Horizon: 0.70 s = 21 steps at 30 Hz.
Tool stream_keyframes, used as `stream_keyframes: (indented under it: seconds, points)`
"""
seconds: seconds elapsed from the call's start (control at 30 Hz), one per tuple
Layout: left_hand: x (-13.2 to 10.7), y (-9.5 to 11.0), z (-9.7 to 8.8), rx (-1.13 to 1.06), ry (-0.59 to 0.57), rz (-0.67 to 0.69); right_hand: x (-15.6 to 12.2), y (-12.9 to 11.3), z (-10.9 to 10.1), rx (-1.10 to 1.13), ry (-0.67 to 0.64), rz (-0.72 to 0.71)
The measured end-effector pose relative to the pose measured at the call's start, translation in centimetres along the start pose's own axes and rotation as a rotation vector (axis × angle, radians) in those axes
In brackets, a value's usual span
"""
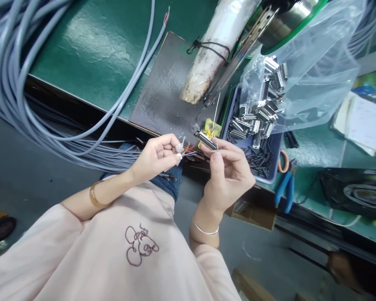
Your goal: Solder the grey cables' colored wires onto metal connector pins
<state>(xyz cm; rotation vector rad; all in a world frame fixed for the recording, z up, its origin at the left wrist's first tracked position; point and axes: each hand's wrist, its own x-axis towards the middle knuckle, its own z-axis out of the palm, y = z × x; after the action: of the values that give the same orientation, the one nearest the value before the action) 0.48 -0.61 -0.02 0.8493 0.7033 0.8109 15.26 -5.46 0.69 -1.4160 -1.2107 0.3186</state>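
Observation:
My left hand (156,155) is closed in a pinch on a grey cable's stripped end, and its thin coloured wires (189,151) fan out past the fingertips. Most of that cable is hidden by the hand. Between the thumb and fingers of my right hand (228,173) is a D-sub connector (206,140), its row of contacts turned up. A thin strand of solder wire (216,115) runs down to the same fingers. The wires and the connector are a small gap apart. Just beyond the connector, a soldering iron (238,56) points its tip down toward a yellow sponge piece (213,127).
Coiled grey cables (11,58) hang over the bench's left side. A wrapped white roll (211,50) lies on a dark metal plate (158,90). To the right are a blue bin (271,177) with loose connectors (263,113), a solder spool (294,25), blue-handled pliers (285,188) and a black fan (360,192).

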Motion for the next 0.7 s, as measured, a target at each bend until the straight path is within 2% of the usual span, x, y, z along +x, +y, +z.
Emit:
stream_keyframes:
  seconds: [0.17,0.33,0.53,0.7]
  points:
    - [-0.11,-0.04,-0.11,0.019,-0.019,-0.005,0.23,0.27,-0.94,-0.058,-0.174,0.042]
    - [-0.06,-0.31,-0.12,0.010,-0.044,0.009,0.35,0.07,-1.04,0.030,-0.305,0.083]
    - [-0.16,-0.52,-0.21,-0.025,-0.057,0.025,0.27,0.11,-0.73,0.090,-0.297,0.115]
    - [-0.28,-0.64,-0.35,-0.044,-0.111,0.039,0.28,0.33,-0.88,0.179,-0.315,0.133]
